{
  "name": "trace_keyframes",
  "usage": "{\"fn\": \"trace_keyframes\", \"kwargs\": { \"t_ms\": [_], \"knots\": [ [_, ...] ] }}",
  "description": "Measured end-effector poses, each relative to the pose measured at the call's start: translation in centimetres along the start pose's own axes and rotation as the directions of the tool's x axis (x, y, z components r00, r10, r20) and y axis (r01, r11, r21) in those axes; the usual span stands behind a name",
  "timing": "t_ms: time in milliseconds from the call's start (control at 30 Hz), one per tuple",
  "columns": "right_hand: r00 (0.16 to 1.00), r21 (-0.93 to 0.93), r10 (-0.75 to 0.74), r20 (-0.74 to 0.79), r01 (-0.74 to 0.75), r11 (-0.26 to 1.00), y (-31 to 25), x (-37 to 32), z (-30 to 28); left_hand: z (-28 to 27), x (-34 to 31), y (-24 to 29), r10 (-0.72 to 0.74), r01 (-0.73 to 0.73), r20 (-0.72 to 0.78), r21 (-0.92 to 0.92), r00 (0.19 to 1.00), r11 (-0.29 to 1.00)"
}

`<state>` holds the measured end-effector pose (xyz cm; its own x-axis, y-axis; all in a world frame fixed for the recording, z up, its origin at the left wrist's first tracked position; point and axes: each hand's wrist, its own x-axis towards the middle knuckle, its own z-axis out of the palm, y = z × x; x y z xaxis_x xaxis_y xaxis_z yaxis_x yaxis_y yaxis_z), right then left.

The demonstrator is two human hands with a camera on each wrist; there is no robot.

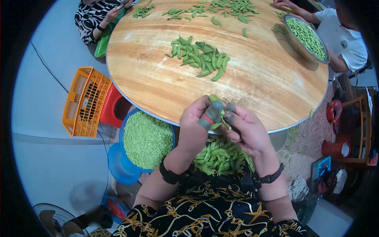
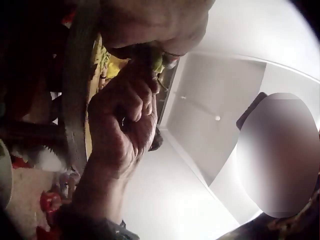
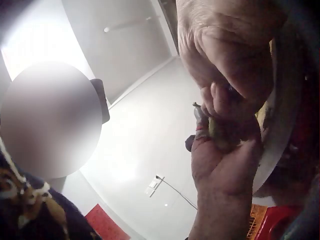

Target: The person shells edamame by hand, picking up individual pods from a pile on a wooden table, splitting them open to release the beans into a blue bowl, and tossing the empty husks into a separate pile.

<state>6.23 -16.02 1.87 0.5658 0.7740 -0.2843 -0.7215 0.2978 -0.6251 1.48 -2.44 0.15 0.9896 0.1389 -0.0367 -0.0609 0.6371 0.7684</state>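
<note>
Fingers point(image 1: 211, 113) of left hand point(image 1: 193, 123) and right hand point(image 1: 248, 131) are pinched on one edamame pod point(image 1: 215, 98) at near edge of wooden table point(image 1: 158, 87); shelling judged underway; thumb squeeze called for next.

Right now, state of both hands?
Left hand: closed, pinching a green pod.
Right hand: closed, pinching the same pod.

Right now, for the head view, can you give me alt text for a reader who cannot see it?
A person's left hand and right hand pinch a green bean pod at the near edge of a round wooden table. A pile of pods lies mid-table, more pods fill the lap, and shelled beans sit heaped lower left.
</note>
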Motion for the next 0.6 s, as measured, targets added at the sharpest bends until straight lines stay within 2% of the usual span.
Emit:
{"fn": "trace_keyframes", "kwargs": {
  "t_ms": [33, 67, 100, 133, 167, 200, 233, 300, 333, 367, 400, 433, 467, 533, 567, 600],
  "knots": [
    [0.991, -0.319, -0.125, -0.054, 0.101, 0.942, -0.1, 0.0, -0.2, 0.1, 0.0, 0.1, 0.015, -0.009, -0.041, 0.143, 0.999, 0.990],
    [0.964, -0.608, -0.258, -0.067, 0.165, 0.777, -0.1, 0.1, -0.3, 0.1, 0.1, 0.3, 0.037, -0.013, -0.078, 0.285, 0.996, 0.959],
    [0.962, -0.605, -0.265, -0.068, 0.171, 0.778, 0.2, 0.3, -0.4, 0.3, 0.1, 0.4, 0.035, -0.013, -0.072, 0.290, 0.997, 0.957],
    [0.883, -0.791, -0.469, -0.005, 0.284, 0.542, 0.7, 0.6, -0.5, 0.5, 0.1, 0.4, 0.069, -0.037, -0.079, 0.350, 0.994, 0.936],
    [0.770, -0.910, -0.628, 0.110, 0.332, 0.248, 1.0, 0.7, -0.6, 0.7, 0.1, 0.4, 0.104, -0.062, -0.083, 0.409, 0.991, 0.911],
    [0.785, -0.947, -0.612, 0.092, 0.260, 0.191, 0.7, 0.6, -0.5, 0.5, 0.3, 0.4, 0.083, -0.039, -0.092, 0.408, 0.992, 0.912],
    [0.781, -0.946, -0.618, 0.093, 0.263, 0.189, 0.5, 0.6, -0.5, 0.2, 0.6, 0.1, 0.085, -0.042, -0.086, 0.411, 0.993, 0.911],
    [0.897, -0.706, -0.421, -0.136, 0.210, 0.676, 0.1, 0.8, -0.6, -0.3, 1.0, -0.3, 0.197, -0.153, -0.026, 0.532, 0.980, 0.833],
    [0.938, -0.588, -0.294, -0.183, 0.135, 0.797, -0.5, 0.6, -0.5, -0.3, 1.1, -0.1, 0.196, -0.155, -0.021, 0.534, 0.980, 0.831],
    [0.937, -0.587, -0.297, -0.183, 0.138, 0.798, -0.8, 0.6, -0.8, -0.3, 1.2, 0.2, 0.112, -0.090, -0.027, 0.430, 0.993, 0.899],
    [0.958, -0.502, -0.235, -0.161, 0.126, 0.856, -1.0, 0.5, -1.0, -0.3, 1.3, 0.4, 0.027, -0.018, -0.023, 0.319, 0.999, 0.947],
    [0.976, -0.412, -0.175, -0.132, 0.106, 0.905, -1.1, 0.5, -1.1, -0.4, 1.4, 0.5, 0.027, -0.019, -0.022, 0.321, 0.999, 0.947],
    [0.975, -0.410, -0.178, -0.131, 0.110, 0.905, -0.9, 0.6, -1.2, -0.5, 1.6, 0.5, 0.016, -0.013, -0.006, 0.321, 1.000, 0.947],
    [0.916, -0.646, -0.360, -0.176, 0.168, 0.744, -0.5, 0.9, -1.0, -0.6, 2.0, 0.6, 0.008, -0.013, 0.017, 0.322, 1.000, 0.947],
    [0.915, -0.647, -0.363, -0.174, 0.171, 0.743, -0.5, 1.0, -0.9, -0.7, 2.0, 0.6, -0.064, 0.062, -0.001, 0.285, 0.998, 0.957],
    [0.856, -0.771, -0.505, -0.110, 0.247, 0.587, -0.5, 1.0, -0.8, -0.7, 2.0, 0.6, -0.137, 0.137, -0.016, 0.246, 0.990, 0.960]
  ]
}}
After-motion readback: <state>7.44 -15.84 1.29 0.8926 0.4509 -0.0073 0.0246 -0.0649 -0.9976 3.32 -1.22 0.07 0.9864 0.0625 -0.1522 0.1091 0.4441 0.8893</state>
